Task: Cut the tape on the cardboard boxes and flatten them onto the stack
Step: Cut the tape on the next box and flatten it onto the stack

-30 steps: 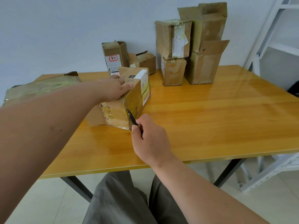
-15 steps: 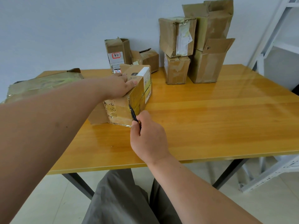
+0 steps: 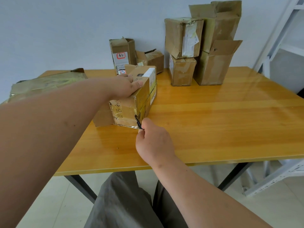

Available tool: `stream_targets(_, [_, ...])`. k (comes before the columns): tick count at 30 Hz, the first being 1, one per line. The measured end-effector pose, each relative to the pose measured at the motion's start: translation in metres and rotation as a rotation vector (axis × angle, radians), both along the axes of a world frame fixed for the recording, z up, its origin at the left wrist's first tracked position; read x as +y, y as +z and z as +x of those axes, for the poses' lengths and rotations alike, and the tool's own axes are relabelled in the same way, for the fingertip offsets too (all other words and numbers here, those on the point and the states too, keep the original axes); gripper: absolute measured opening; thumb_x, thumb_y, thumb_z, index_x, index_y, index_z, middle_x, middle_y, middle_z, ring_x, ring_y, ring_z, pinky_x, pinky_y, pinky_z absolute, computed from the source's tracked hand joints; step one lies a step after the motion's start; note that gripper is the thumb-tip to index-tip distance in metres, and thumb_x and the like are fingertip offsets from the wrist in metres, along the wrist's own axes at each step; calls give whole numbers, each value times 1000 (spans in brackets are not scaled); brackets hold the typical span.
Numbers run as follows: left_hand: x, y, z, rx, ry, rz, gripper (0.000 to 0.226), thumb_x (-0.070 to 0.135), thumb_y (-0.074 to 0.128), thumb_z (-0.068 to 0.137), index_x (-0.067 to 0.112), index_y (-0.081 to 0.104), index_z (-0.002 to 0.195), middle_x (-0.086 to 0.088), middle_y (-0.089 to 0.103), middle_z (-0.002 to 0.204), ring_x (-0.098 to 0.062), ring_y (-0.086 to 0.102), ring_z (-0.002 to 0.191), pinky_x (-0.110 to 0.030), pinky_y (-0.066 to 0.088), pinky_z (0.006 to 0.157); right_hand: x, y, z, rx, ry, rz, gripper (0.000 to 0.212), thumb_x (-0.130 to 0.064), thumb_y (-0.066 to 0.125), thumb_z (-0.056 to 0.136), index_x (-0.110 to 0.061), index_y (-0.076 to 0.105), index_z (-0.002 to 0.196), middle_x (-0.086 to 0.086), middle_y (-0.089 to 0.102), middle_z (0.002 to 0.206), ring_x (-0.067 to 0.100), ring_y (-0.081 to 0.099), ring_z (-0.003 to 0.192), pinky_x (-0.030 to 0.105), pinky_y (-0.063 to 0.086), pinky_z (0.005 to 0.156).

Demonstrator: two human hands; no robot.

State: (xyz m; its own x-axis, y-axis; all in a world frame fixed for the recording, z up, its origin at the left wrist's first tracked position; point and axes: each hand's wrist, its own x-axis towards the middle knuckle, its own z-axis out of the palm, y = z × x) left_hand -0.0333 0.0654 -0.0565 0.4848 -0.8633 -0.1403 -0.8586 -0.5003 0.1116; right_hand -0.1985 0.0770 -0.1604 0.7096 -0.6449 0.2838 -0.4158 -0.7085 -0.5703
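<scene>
The taped box [image 3: 131,99] lies on its side on the counter [image 3: 213,122], toward its left half, and everything here is placed against it. At its near right corner the right hand [image 3: 153,143] has its fingers [image 3: 142,129] clenched round a small black blade [image 3: 138,121], whose tip meets the glossy yellow tape [image 3: 144,102] at the bottom of the box's right face. Half a second ago the tip sat higher on that same edge, and the hand has drawn back toward the body, so the cut appears to be running down the seam and is close to leaving the box. A dark line along the right face may be the slit, though I cannot tell how deep it goes. On top of the box the left hand [image 3: 127,86] presses flat, fingers straight and grasping nothing, pinning it down as before.

I judge this seam nearly freed; the flaps are not yet opened, and the box is not yet flattened.

Left of the box lies the flattened stack [image 3: 44,84]. Behind it stands a narrow carton [image 3: 123,55] with a red-bordered sticker, its characters too small to read. Behind and to the right stand more waiting boxes [image 3: 202,45], one bearing a white shipping label, illegible. Printed marks on the taped box's near end are also unreadable.
</scene>
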Motion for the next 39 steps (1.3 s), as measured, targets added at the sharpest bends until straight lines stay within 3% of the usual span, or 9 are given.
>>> stream_targets(4, [0,0,1,4,-3,-3,68,55,15,100,15,17,155,-6,13,162,-22,10,148,-41,14,117,-2,3,1,24,10,39,15,-18,43,100,-23,37,87,-7,42,65,7,40,53,19,22,47])
stream_targets(9, [1,0,-1,17,-2,-11,66,54,15,100,16,17,155,-5,12,162,-23,11,148,-39,14,117,-1,-7,-5,-110,-2,-26,18,-21,47,100,-23,39,84,-9,45,61,9,43,49,17,24,44])
stream_targets(23, [-1,-2,3,27,-4,-29,65,53,16,101,15,17,155,-7,12,162,-22,11,148,-38,12,117,-3,-12,9,-299,-65,-189,16,-19,48,95,-24,37,85,-18,29,57,0,32,43,12,19,46])
stream_targets(39, [-2,-2,3,26,-3,-18,65,51,15,102,14,15,155,-6,12,162,-21,7,149,-38,9,118,-2,0,2,19,-46,-7,19,-15,43,98,-24,34,85,-6,39,61,9,37,50,21,21,47])
